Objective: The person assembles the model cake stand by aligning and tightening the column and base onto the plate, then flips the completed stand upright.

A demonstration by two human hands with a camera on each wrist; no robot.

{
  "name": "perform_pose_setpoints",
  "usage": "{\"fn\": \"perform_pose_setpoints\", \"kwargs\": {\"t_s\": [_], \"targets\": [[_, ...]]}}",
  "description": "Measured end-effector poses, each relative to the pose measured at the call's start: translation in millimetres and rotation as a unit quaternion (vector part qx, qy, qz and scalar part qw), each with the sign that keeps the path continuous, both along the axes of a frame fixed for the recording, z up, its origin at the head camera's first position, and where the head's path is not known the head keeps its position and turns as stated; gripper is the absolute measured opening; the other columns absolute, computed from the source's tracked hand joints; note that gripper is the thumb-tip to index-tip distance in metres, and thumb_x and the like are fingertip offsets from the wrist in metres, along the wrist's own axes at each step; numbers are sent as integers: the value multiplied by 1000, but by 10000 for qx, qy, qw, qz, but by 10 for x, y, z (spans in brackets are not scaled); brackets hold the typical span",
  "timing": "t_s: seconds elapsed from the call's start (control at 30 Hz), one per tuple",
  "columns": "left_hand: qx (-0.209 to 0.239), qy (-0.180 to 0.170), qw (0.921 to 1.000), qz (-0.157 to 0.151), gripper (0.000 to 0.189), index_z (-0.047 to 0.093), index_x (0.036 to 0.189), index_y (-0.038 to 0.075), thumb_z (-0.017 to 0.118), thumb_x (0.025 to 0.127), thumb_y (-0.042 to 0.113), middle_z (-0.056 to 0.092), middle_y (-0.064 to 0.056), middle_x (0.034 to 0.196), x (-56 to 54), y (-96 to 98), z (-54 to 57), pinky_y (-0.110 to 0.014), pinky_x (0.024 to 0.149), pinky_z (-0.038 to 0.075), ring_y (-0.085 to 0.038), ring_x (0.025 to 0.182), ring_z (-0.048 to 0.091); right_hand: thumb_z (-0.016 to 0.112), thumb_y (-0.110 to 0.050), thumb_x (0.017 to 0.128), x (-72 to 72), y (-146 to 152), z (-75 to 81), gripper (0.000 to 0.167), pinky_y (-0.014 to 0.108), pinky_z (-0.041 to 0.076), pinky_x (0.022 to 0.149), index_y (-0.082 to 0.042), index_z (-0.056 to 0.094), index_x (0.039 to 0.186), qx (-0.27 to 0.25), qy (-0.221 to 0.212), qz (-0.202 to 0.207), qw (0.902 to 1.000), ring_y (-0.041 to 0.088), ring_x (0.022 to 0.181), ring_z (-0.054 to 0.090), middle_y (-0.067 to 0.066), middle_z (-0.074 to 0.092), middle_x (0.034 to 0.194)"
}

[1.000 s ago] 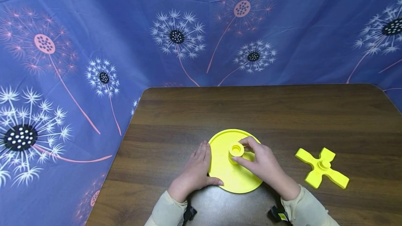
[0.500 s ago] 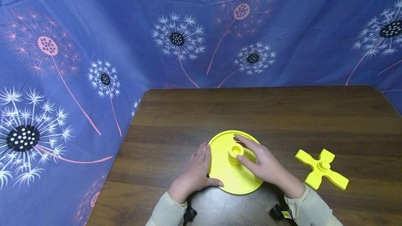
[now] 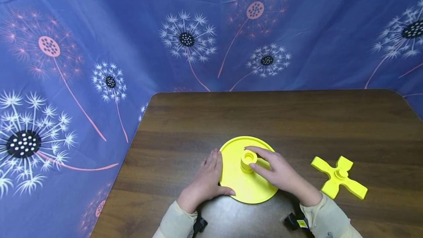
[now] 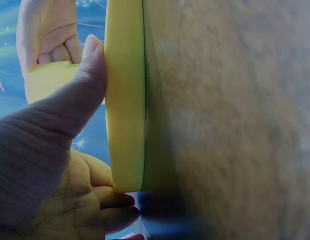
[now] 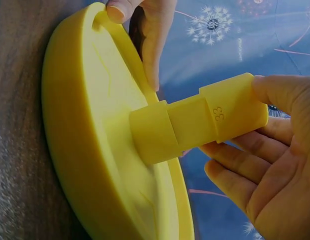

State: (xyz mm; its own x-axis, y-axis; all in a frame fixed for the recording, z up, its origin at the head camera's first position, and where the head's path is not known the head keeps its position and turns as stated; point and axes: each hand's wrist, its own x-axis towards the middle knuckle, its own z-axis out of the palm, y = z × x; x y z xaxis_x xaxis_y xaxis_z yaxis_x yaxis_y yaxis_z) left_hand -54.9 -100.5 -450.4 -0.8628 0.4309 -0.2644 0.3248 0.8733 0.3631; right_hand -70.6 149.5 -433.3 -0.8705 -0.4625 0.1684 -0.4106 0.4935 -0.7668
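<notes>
Yellow post [image 5: 195, 120]: stood between pinching thumb and fingers of right hand [image 3: 279, 172]; left hand [image 3: 205, 181], fingers straight, touched disc [image 3: 249, 192].

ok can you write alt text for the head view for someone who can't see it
A person's left hand rests on a round yellow disc while the right hand grips a yellow post standing near its middle. The disc lies on a brown wooden table, a yellow four-armed piece to the disc's right, with a blue dandelion-print cloth behind.
</notes>
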Motion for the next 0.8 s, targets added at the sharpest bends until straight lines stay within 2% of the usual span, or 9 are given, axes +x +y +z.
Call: {"fn": "perform_pose_setpoints", "kwargs": {"t_s": [0.3,0.47,0.63,0.8], "targets": [[-51,128,9999,-68,124,13,153,-6,74,71,65,10,-24,160,-18,-1,-4,-53,114,22,-33,147,12,75,-25,87,19,-41,-28,44,45,50,93,-7,62,125,-74,407,-359,9985,14,111,61,-3,67,118],[-54,129,9999,-65,124,13,153,-6,75,71,65,11,-23,160,-12,-3,-2,-53,114,22,-33,147,12,79,-25,83,28,-74,-47,41,42,52,90,-11,63,117,-121,515,-588,9969,11,104,63,-8,67,110],[-46,29,10000,-14,125,10,154,-5,74,71,65,8,-22,161,-5,-6,1,-52,115,20,-31,148,10,82,-28,79,50,-108,-43,39,41,53,86,-18,62,110,-38,564,-868,9946,11,99,64,-9,68,106],[-65,16,10000,4,125,10,154,-4,73,71,66,7,-21,161,-8,-7,5,-51,116,19,-30,148,9,86,-28,74,68,-137,-35,43,41,55,81,-17,62,107,158,755,-1141,9905,14,93,66,-6,68,99]]}}
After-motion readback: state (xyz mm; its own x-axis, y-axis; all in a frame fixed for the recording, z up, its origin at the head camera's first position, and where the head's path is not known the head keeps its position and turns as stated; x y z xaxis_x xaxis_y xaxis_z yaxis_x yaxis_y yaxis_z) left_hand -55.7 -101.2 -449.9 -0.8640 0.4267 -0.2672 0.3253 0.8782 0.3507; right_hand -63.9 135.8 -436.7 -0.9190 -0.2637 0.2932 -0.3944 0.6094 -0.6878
